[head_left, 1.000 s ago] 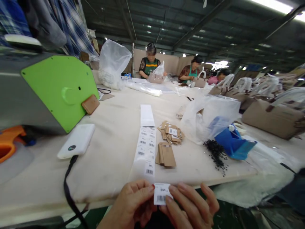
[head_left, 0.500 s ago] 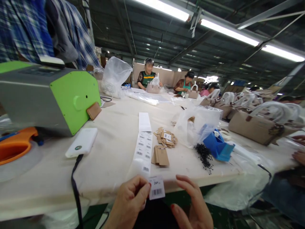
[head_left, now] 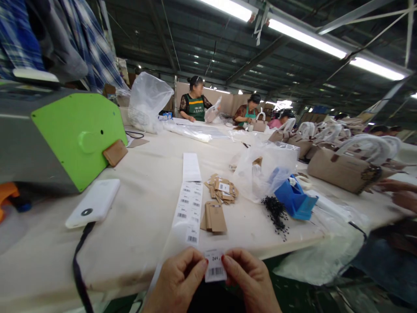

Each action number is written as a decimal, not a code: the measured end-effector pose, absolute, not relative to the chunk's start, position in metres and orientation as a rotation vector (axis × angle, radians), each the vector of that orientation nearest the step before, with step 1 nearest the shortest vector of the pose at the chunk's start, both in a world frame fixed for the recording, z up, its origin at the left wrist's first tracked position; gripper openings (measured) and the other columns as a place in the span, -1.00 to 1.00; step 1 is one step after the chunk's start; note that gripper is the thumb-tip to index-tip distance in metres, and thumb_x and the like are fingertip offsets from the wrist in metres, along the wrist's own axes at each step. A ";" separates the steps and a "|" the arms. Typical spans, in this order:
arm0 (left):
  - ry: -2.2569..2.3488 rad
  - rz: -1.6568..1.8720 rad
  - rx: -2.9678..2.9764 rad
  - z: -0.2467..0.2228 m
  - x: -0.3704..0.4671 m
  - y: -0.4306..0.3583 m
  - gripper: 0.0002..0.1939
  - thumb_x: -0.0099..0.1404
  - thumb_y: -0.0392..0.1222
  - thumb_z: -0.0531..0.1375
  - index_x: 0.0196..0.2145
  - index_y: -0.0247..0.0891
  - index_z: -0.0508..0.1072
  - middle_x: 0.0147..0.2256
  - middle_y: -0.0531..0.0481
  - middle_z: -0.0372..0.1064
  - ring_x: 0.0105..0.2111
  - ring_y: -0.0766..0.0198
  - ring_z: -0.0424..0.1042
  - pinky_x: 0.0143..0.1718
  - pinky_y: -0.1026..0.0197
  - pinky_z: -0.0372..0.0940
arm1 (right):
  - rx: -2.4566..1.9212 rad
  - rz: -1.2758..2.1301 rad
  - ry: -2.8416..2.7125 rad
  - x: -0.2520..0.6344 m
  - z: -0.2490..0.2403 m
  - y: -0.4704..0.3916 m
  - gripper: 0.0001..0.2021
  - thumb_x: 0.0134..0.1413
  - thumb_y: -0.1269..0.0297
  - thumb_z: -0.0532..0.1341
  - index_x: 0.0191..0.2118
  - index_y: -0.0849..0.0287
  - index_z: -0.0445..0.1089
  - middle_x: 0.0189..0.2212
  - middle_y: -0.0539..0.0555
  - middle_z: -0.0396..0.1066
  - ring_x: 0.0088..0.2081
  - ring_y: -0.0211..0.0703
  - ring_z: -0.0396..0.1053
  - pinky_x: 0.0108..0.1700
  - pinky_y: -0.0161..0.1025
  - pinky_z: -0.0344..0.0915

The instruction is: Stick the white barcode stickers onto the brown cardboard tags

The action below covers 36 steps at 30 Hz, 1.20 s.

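A small white barcode sticker [head_left: 215, 266] is pinched between my left hand [head_left: 177, 282] and my right hand [head_left: 250, 280], just below the table's near edge. Beyond it a long backing strip with barcode labels [head_left: 188, 204] runs away from me across the cream table [head_left: 140, 217]. To its right lie a short stack of brown card tags [head_left: 215, 217] and a loose heap of brown tags [head_left: 221, 190].
A green and grey machine [head_left: 65, 134] stands at the left, a white power bank [head_left: 94, 202] with a black cable beside it. At the right are a clear plastic bag [head_left: 263, 167], a blue bag [head_left: 295, 201], black fasteners [head_left: 276, 211] and tan handbags [head_left: 342, 169]. Several people work at the far end.
My right hand, apart from the sticker half a second ago, has come back and pinches it again with the left. The camera view has shifted slightly.
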<state>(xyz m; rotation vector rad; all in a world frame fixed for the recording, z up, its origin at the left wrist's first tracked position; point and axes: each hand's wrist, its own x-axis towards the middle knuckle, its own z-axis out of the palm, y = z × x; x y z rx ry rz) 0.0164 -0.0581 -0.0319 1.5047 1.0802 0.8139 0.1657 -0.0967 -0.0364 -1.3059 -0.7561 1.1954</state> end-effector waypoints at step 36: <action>0.434 0.920 2.698 -0.059 0.046 0.057 -0.68 0.34 -0.38 -0.11 -0.24 -0.41 0.43 -0.36 -0.14 0.38 -0.24 0.21 0.35 -0.22 0.21 0.38 | -1.680 1.319 -0.711 0.229 -0.051 0.002 -0.64 -0.22 0.00 0.33 -0.50 0.25 0.37 -0.76 -0.09 0.25 -0.70 -0.45 0.11 -0.63 -0.47 0.03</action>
